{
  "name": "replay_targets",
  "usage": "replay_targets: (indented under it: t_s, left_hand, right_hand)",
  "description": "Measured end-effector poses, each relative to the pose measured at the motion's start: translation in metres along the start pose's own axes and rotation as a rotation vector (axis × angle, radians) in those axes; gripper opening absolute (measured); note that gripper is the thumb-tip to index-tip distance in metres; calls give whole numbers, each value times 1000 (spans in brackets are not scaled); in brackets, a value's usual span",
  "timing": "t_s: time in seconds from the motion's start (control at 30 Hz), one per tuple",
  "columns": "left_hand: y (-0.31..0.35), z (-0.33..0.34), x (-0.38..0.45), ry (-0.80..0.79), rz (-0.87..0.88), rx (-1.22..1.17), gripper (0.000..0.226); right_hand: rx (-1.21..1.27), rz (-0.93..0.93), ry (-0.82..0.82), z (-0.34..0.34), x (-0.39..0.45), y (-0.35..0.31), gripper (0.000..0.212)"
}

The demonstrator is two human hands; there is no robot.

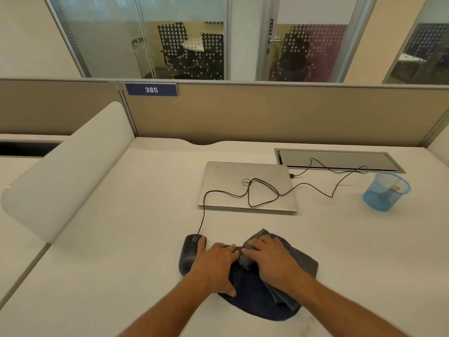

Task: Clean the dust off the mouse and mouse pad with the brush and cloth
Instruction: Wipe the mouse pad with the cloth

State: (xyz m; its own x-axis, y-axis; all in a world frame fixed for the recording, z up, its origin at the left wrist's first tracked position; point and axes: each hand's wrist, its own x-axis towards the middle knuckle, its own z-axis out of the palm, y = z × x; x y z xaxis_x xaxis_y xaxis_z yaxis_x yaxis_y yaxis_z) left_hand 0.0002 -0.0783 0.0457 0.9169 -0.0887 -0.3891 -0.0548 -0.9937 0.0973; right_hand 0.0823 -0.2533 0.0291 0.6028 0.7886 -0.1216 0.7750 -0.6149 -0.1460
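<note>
A dark blue mouse pad (252,300) lies on the white desk near the front edge. A black wired mouse (190,251) sits on its left end. My left hand (213,263) lies flat on the pad just right of the mouse, fingers straight, their tips touching a grey cloth (303,261). The cloth is bunched over the pad's right half. My right hand (272,259) rests on top of it, fingers curled into the bunched fold. No brush is plainly visible.
A shut silver laptop (243,176) lies behind the pad, with the mouse cable (315,186) looped over it. A blue mesh cup (384,198) holding a tan object stands at the right. A white divider (60,171) borders the left; a cable hatch (340,159) sits at the back.
</note>
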Motion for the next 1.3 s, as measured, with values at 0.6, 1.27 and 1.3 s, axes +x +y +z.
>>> replay_targets:
  t_s: [0.6, 1.27, 1.3]
  left_hand:
    - [-2, -1, 1, -27, -4, 17, 86]
    - [-1, 2, 4, -26, -6, 23, 80]
    - [-1, 1, 3, -24, -3, 25, 80]
  right_hand:
    - [-61, 77, 57, -15, -23, 74, 58]
    - [-53, -13, 64, -22, -56, 67, 55]
    - [-73, -59, 66, -19, -50, 55, 55]
